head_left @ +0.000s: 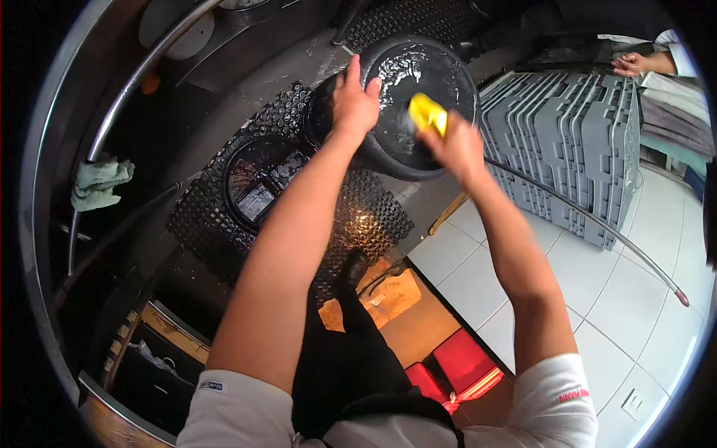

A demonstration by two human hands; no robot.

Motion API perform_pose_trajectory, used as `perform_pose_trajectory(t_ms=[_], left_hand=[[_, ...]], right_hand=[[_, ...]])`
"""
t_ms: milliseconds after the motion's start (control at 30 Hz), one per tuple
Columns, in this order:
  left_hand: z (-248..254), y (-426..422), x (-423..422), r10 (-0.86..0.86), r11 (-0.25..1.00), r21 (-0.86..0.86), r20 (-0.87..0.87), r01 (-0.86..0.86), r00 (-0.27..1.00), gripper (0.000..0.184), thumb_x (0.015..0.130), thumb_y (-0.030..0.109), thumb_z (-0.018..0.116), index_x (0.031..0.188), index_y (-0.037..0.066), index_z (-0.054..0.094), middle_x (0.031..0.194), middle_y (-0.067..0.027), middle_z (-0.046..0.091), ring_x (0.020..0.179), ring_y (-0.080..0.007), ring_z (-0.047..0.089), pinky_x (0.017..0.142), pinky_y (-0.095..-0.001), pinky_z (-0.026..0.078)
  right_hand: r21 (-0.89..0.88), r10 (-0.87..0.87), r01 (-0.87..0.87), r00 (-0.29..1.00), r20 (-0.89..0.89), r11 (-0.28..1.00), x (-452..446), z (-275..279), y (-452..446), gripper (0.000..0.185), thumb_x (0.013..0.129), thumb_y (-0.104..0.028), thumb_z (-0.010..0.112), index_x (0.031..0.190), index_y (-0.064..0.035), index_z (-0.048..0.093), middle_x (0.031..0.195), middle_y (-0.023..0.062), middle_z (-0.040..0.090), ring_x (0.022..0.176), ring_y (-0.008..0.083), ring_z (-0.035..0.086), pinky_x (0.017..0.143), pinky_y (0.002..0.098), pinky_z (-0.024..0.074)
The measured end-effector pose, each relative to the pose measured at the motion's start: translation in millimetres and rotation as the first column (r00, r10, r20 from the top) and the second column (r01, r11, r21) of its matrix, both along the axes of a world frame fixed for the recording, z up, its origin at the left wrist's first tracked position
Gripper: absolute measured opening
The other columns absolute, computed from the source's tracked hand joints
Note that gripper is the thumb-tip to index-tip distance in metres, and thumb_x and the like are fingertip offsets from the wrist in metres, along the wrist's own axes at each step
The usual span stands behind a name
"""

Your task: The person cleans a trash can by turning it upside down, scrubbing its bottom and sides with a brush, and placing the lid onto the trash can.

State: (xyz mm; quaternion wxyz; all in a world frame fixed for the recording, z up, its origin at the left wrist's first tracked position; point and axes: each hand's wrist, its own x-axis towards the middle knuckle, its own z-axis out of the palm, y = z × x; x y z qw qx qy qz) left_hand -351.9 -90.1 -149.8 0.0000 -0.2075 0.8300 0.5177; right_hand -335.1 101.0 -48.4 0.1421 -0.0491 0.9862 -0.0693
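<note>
Your left hand [354, 106], fingers open, rests on the left rim of the black tub [398, 123], beside the mat [385, 205]. Wiping looks partway: far edge wet-streaked, near edge duller, probably left. Your right hand [458, 149] grips the yellow sponge [427, 113] at tub centre.

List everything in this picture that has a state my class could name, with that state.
Yellow sponge: held in right grip, blurred
Black tub: face wet, shiny
Left grip: open, against the tub's rim
Grey crates: stacked
Pale green cloth: bunched, hanging
Cloth pile: folded, stacked
Black mat: laid out, partly shiny
</note>
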Motion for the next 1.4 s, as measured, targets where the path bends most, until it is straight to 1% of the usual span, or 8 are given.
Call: perform_pose_trajectory(t_ms=[433,533,633,933,1067,1133,1267,1400], left_hand=[[5.2,-6.8,0.9,-0.025,0.997,0.074,0.049,0.022,0.998,0.062,0.1,0.034,0.056,0.155,0.016,0.032,0.145,-0.0274,0.047,0.133,-0.0446,0.047,0.112,-0.0475,0.039],[6.8,3.1,-0.5,-0.013,0.998,0.056,-0.001,0.013,1.0,0.062,0.1,0.034,0.056,0.155,0.015,0.033,0.145,-0.0271,0.047,0.132,-0.0444,0.048,0.112,-0.0479,0.039],[2.5,6.7,-5.7,0.031,0.988,0.153,0.023,-0.035,0.999,0.064,0.095,0.035,0.06,0.151,0.013,0.038,0.141,-0.0268,0.051,0.13,-0.0448,0.05,0.11,-0.0478,0.04],[-4.7,-6.7,-62.9,-0.247,0.965,0.122,0.143,0.231,0.958,0.094,0.078,0.055,0.079,0.155,0.021,0.037,0.139,-0.0224,0.058,0.129,-0.0404,0.054,0.109,-0.0439,0.044],[-11.8,-10.3,-66.3,-0.261,0.958,0.153,0.105,0.244,0.96,0.085,0.078,0.051,0.08,0.15,0.021,0.046,0.132,-0.0211,0.064,0.126,-0.0381,0.058,0.109,-0.0435,0.044],[-4.6,-11.8,-62.2,-0.25,0.966,0.112,0.168,0.233,0.954,0.086,0.078,0.051,0.08,0.15,0.021,0.045,0.132,-0.021,0.063,0.126,-0.0383,0.058,0.109,-0.0436,0.044],[-6.3,-10.8,-67.9,-0.273,0.951,0.19,0.151,0.243,0.95,0.082,0.079,0.05,0.08,0.149,0.023,0.046,0.134,-0.0183,0.063,0.13,-0.0364,0.055,0.108,-0.0444,0.045],[-5.8,-5.9,-64.0,-0.275,0.957,0.141,0.169,0.253,0.946,0.083,0.079,0.049,0.08,0.149,0.02,0.046,0.134,-0.0167,0.063,0.131,-0.0357,0.055,0.11,-0.0433,0.043]], right_hand=[[-0.098,0.048,-0.046,0.999,0.025,0.994,-5.5,3.5,-51.9,0.058,0.076,-0.053,0.078,0.092,0.0021,0.069,0.082,0.0298,0.069,0.082,0.0476,0.069,0.078,0.0527,0.0551],[0.147,0.057,-0.083,0.983,0.174,0.986,5.9,20.5,-20.3,0.053,0.075,-0.043,0.082,0.107,-0.0046,0.063,0.097,0.0253,0.07,0.096,0.0416,0.069,0.084,0.0492,0.0542],[0.191,0.441,-0.421,0.894,-0.078,0.887,-8.9,16.0,-6.2,0.059,0.071,-0.041,0.085,0.114,-0.009,0.061,0.11,0.0185,0.066,0.108,0.0348,0.064,0.091,0.0445,0.0496],[-0.069,0.642,-0.678,0.72,-0.263,0.732,-14.3,-0.4,-58.2,0.058,0.066,-0.045,0.086,0.106,-0.0076,0.068,0.093,0.0096,0.066,0.085,0.0305,0.064,0.079,0.0402,0.0502],[-0.105,0.473,-0.509,0.845,-0.251,0.854,-11.8,-9.8,28.8,0.047,0.07,-0.033,0.089,0.099,-0.0042,0.066,0.087,0.0129,0.07,0.08,0.0333,0.069,0.075,0.0429,0.0562],[0.03,0.061,-0.059,0.996,-0.06,0.998,-28.6,-10.7,68.7,0.048,0.071,-0.035,0.09,0.098,-0.0028,0.066,0.09,0.015,0.072,0.083,0.0332,0.071,0.079,0.0435,0.0581],[-0.108,0.522,-0.571,0.8,-0.298,0.814,0.9,-3.1,-48.9,0.054,0.066,-0.041,0.091,0.101,-0.0068,0.068,0.092,0.015,0.069,0.084,0.0346,0.069,0.075,0.0424,0.0568],[-0.094,0.148,-0.155,0.986,-0.072,0.983,-17.4,1.3,48.7,0.051,0.069,-0.037,0.091,0.1,-0.0047,0.067,0.097,0.0161,0.072,0.087,0.0339,0.071,0.077,0.0412,0.0577]])
